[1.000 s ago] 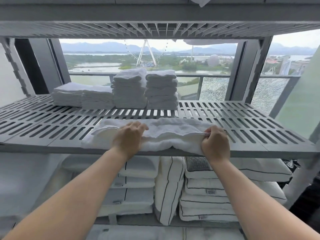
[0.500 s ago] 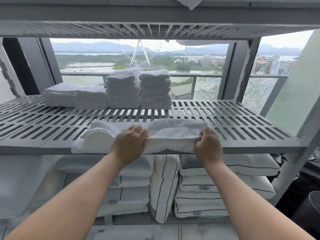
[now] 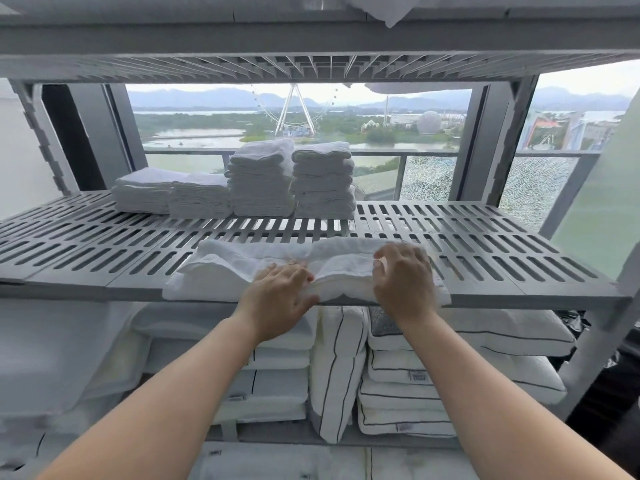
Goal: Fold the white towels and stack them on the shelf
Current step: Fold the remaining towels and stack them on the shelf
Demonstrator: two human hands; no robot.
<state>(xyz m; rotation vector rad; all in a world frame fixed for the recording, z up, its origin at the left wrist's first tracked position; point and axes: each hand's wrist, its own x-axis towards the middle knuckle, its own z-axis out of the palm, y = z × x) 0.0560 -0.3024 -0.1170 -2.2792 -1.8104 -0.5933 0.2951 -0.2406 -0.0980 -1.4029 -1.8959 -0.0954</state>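
Towel (image 3: 235, 271) lies along the front edge of the shelf (image 3: 86, 244), folded into a long band, lumpy, not yet squared. My left hand (image 3: 277, 299) is at its middle, fingers on top and thumb at the front edge, pinching the fold. My right hand (image 3: 403, 282) is arched over the right end with fingers bent and tips on the cloth; I can't tell if it grips or only presses. Done: four stacks (image 3: 261, 181) at the back of the shelf, two low, two tall. Left, I'd say: fold this one across, then put it on a stack. I can't see any more unfolded towels. Pillows (image 3: 467, 341) below.
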